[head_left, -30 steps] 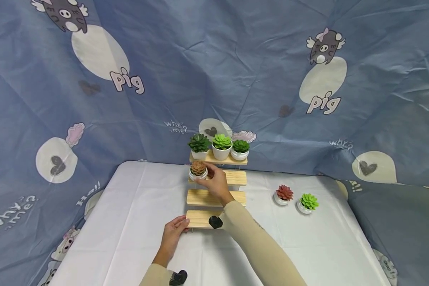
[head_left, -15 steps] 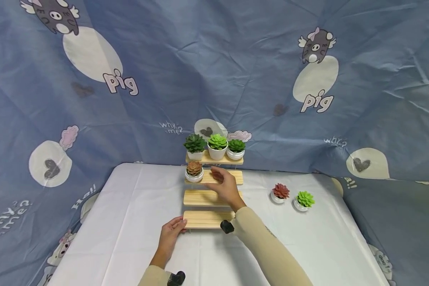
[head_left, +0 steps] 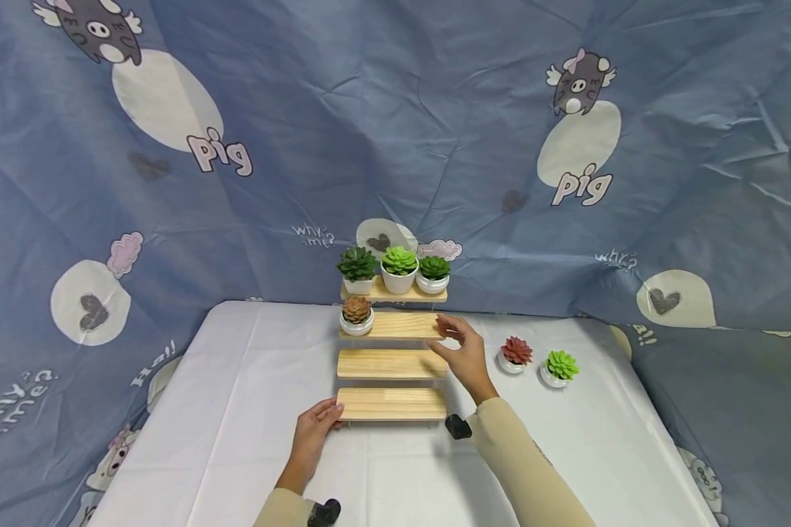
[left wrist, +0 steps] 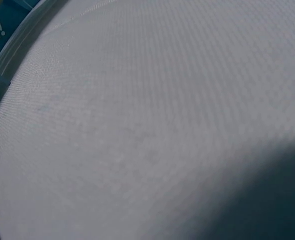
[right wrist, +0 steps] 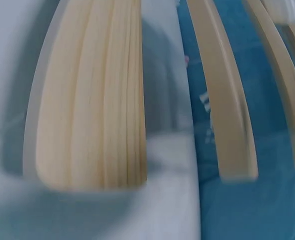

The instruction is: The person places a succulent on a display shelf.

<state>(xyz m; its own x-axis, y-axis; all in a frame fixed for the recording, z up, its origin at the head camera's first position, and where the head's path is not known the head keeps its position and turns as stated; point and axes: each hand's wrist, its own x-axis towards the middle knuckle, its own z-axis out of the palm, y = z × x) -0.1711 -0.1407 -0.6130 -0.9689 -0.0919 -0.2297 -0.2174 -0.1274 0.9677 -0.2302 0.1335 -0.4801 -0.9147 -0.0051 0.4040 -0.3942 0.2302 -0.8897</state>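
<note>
A tiered wooden plant stand [head_left: 392,405] with stepped slats is on the white table. At the left end of its lowest slat, my left hand [head_left: 313,433] grips the edge, thumb on top. My right hand [head_left: 464,356] is by the stand's right end, fingers apart, holding nothing. A brown succulent [head_left: 356,315] in a white pot sits at the left of the second slat from the top. Along the top slat are a dark green succulent [head_left: 357,269], a light green one [head_left: 399,268] and a green one [head_left: 433,274]. Slat ends fill the right wrist view.
Right of the stand, a red succulent [head_left: 515,354] and a bright green succulent [head_left: 558,368] stand in white pots on the white tablecloth [head_left: 250,410]. Blue printed fabric [head_left: 395,146] hangs behind and at both sides.
My right hand has let go of the brown succulent, which stays on the second slat, and moved right to the stand's end. The left hand keeps its grip on the lowest slat.
</note>
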